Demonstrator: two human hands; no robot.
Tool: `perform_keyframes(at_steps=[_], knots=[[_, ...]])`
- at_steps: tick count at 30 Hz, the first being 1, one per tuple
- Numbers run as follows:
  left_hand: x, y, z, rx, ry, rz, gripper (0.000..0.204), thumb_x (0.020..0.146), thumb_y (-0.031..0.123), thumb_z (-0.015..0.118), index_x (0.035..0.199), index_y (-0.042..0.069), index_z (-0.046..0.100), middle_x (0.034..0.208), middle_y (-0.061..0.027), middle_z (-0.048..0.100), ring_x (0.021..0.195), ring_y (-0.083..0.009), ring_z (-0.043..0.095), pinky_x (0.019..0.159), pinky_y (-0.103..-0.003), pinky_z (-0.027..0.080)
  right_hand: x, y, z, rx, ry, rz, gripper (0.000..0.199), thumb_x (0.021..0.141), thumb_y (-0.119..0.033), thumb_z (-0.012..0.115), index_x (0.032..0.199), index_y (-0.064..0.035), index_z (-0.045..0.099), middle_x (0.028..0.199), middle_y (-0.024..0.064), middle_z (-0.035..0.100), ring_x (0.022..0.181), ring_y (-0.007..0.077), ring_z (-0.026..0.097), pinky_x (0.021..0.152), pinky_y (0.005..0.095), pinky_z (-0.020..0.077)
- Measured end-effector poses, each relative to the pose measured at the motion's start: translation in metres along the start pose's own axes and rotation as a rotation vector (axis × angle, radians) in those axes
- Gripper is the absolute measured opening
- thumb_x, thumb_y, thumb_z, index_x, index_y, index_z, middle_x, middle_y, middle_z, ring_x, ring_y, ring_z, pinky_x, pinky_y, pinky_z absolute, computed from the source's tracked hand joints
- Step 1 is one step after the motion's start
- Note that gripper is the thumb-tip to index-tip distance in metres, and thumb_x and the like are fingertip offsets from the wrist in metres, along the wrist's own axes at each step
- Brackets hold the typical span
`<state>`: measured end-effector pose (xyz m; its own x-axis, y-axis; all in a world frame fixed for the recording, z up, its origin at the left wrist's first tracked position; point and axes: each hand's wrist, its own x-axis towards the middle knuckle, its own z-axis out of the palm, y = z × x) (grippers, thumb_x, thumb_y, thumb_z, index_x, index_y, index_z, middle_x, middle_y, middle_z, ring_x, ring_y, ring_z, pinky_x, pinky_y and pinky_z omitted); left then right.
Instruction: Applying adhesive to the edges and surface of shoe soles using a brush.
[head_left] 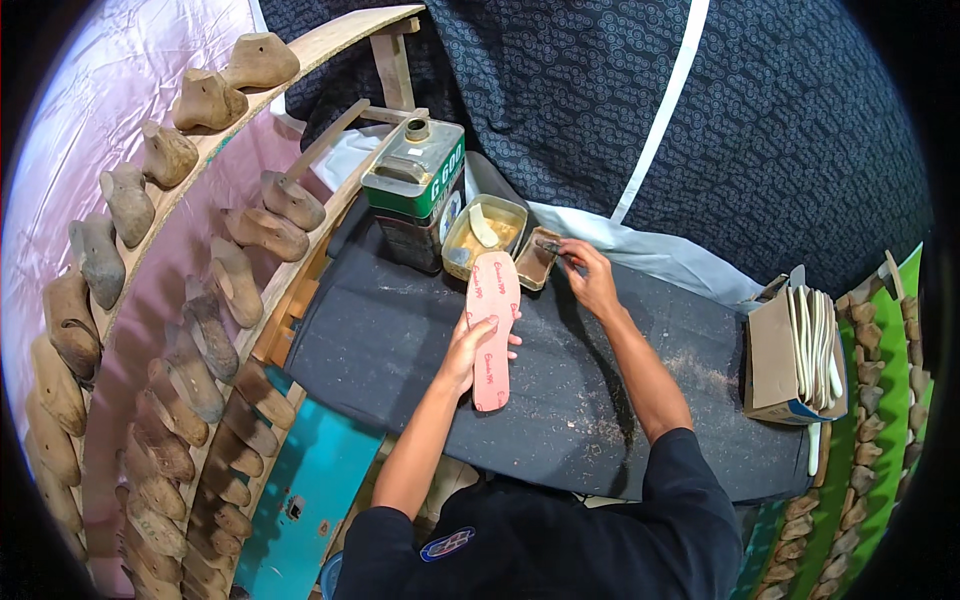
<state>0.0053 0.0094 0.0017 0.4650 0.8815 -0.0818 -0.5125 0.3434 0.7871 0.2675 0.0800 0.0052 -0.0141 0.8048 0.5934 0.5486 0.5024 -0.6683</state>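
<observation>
My left hand [467, 350] is closed round a pink shoe insole [492, 285] with red printing, its thumb on top and fingertips showing past the right edge. The insole is held above the dark worktop, its far end close to a squarish tub [512, 212] with yellowish residue and a pale strip [483, 228] inside. Beside the tub is a small brown rectangular tray [537, 268]. Over its right side my right hand [592, 278] pinches a small dark object [549, 244], whose kind I cannot make out.
A green and dark metal can [415, 185] stands behind the tub. Wooden shoe lasts [207, 98] line curved racks on the left. At the right, a cardboard box [772, 360] holds several pale insoles. Crumbs lie on the dark worktop [380, 330]; patterned dark cloth [780, 130] hangs behind.
</observation>
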Motion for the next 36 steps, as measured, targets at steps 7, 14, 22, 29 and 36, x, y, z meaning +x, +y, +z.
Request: perform_keyframes(at_steps=[7,14,22,29,36], knots=[[-0.002,-0.003,-0.003,-0.027,0.002,-0.006,0.052,0.094,0.02,0.059,0.14,0.009,0.038,0.118,-0.0157,0.063,0.086,-0.0243,0.069,0.065,-0.034,0.06,-0.001,0.0,0.002,-0.263,-0.128,-0.172,0.033,0.072,0.013,0.059,0.101,-0.0022,0.064,0.117,0.0145,0.066,0.109,0.0357,0.062,0.09,0.0389,0.051],[-0.003,-0.007,-0.001,0.0,0.003,-0.011,0.048,0.096,0.023,0.054,0.139,0.006,0.04,0.12,-0.017,0.063,0.09,-0.0242,0.068,0.07,-0.037,0.06,-0.004,0.004,0.003,-0.232,-0.084,-0.173,0.026,0.076,0.01,0.062,0.098,-0.0032,0.065,0.116,0.0121,0.066,0.104,0.0318,0.063,0.087,0.038,0.052],[0.001,-0.01,0.0,-0.133,-0.072,-0.004,0.061,0.102,0.049,0.031,0.143,0.005,0.041,0.124,-0.0161,0.061,0.097,-0.0224,0.064,0.074,-0.038,0.058,-0.02,-0.003,0.001,0.818,0.431,0.233,0.02,0.094,0.0,0.059,0.114,-0.0016,0.057,0.108,0.0134,0.065,0.086,0.0199,0.067,0.078,0.0317,0.0571],[0.001,-0.01,0.011,-0.106,-0.125,0.042,0.076,0.1,0.065,0.019,0.144,0.006,0.04,0.125,-0.0117,0.06,0.091,-0.0157,0.06,0.07,-0.032,0.055,-0.039,-0.076,-0.013,1.066,0.348,0.434,0.028,0.092,-0.002,0.062,0.118,0.0079,0.06,0.109,0.0129,0.063,0.092,0.0212,0.066,0.084,0.0322,0.0571],[0.002,-0.014,0.019,-0.007,-0.104,0.08,0.071,0.102,0.06,0.024,0.142,0.004,0.042,0.131,-0.0119,0.058,0.092,-0.015,0.059,0.074,-0.029,0.053,-0.034,-0.141,-0.027,0.173,0.165,-0.151,0.019,0.086,0.003,0.068,0.105,0.0024,0.069,0.111,0.0154,0.066,0.106,0.0257,0.063,0.095,0.0351,0.0484]])
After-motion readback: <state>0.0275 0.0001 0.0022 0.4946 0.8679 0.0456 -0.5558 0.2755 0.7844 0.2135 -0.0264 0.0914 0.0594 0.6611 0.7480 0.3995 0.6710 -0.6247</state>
